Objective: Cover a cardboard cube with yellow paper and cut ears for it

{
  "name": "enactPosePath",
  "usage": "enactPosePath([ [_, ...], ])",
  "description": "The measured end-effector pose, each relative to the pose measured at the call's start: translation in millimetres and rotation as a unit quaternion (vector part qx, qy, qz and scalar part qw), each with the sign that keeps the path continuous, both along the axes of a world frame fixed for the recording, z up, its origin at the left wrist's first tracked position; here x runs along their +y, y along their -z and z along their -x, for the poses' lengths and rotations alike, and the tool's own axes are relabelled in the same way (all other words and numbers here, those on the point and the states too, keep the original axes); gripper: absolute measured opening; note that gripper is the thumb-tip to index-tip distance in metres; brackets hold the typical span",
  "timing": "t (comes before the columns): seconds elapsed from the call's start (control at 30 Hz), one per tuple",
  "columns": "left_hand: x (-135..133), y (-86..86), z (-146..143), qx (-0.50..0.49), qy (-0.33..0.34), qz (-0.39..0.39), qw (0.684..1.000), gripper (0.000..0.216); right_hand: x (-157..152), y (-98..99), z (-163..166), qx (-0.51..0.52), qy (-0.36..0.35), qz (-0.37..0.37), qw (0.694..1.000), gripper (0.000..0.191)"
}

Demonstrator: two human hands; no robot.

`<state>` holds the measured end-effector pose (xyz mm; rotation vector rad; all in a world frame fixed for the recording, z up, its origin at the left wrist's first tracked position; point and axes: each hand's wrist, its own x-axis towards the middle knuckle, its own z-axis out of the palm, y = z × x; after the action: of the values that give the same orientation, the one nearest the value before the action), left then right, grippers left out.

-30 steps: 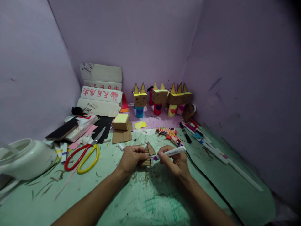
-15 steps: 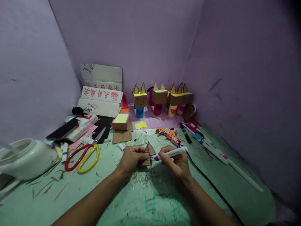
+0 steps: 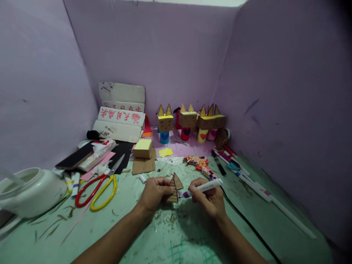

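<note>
My left hand is closed on small brown cardboard triangles, held upright just above the green table. My right hand grips a white marker with a purple tip. The tip points left and touches or nearly touches the lower edge of the triangles. Both forearms reach in from the bottom of the view.
Red and yellow scissors lie to the left, beside a white pot. Cardboard pieces and a yellow block sit behind the hands. Several cardboard figures stand at the back wall. Markers and a black cable lie on the right.
The camera has tilted up a little, so everything sits lower in view. My hands keep the same hold on the triangles and the marker.
</note>
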<state>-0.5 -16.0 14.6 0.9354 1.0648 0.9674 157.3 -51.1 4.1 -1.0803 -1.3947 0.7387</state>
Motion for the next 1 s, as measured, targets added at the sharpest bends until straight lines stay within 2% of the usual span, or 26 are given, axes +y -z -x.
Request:
enactPosePath([
  [0.17,0.1,1.5,0.6,-0.002,-0.004,-0.001,1.000,0.011,0.4,-2.6,0.8,-0.074,-0.025,-0.013,0.997,0.023],
  [0.3,-0.1,-0.5,0.8,-0.001,-0.006,-0.006,1.000,0.009,-0.7,-3.9,0.7,-0.067,-0.067,0.012,0.995,0.022],
  [0.43,0.1,-1.0,0.4,0.001,-0.002,-0.003,1.000,0.011,-1.2,-1.9,-0.3,-0.018,-0.029,0.016,0.999,0.024],
  [0.53,0.2,0.3,0.3,0.002,-0.001,0.001,1.000,0.011,-0.6,-1.0,-0.6,-0.024,-0.005,0.010,1.000,0.024],
  [0.7,0.4,1.7,1.0,0.008,0.002,-0.002,1.000,0.011,-0.8,-3.4,-0.2,-0.088,-0.041,-0.005,0.995,0.020],
  [0.9,0.1,0.6,1.0,0.009,0.003,-0.003,1.000,0.012,-2.6,-4.6,0.0,-0.010,-0.028,0.024,0.999,0.021],
  [1.0,-0.4,-0.3,0.9,0.010,0.003,0.002,1.000,0.013,-2.0,-4.3,0.0,-0.053,-0.029,0.009,0.998,0.021],
])
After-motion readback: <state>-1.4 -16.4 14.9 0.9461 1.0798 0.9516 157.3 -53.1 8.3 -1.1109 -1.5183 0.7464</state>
